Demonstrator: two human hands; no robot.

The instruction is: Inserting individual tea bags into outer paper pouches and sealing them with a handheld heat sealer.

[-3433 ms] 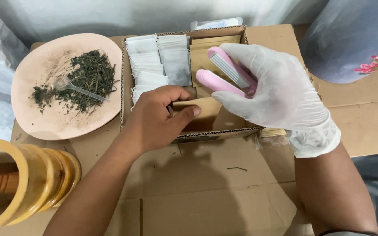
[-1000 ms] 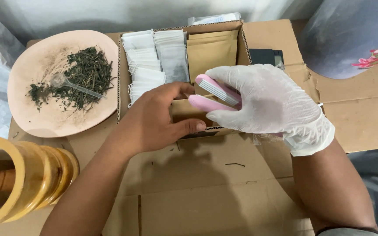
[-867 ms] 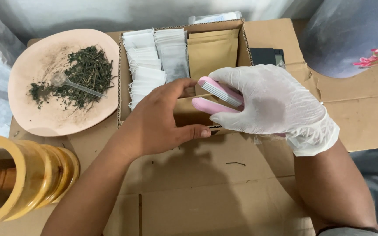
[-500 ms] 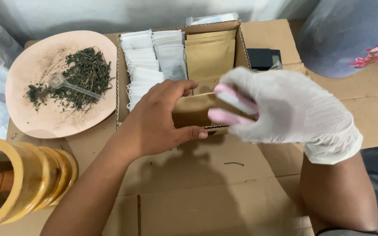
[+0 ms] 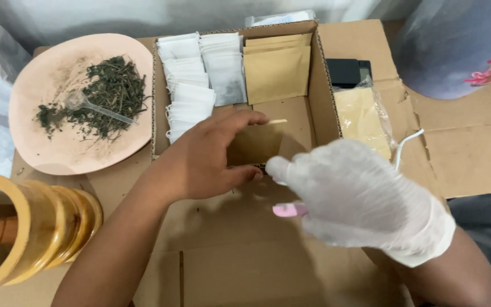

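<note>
My left hand, bare, holds a small brown paper pouch upright at the near edge of an open cardboard box. My right hand, in a white glove, is below and to the right of the pouch, closed around a pink handheld sealer of which only a tip shows. A white cord trails from behind the glove. The box holds rows of white tea bags and a stack of brown pouches.
A pink plate with dried green leaves and a clear plastic spoon lies at the left. Stacked wooden rings stand at the near left. A black device and a clear bag of pouches lie right of the box.
My right hand has drawn the pink sealer away from the pouch's top, down and toward me. My left hand still holds the pouch at the box's near edge.
</note>
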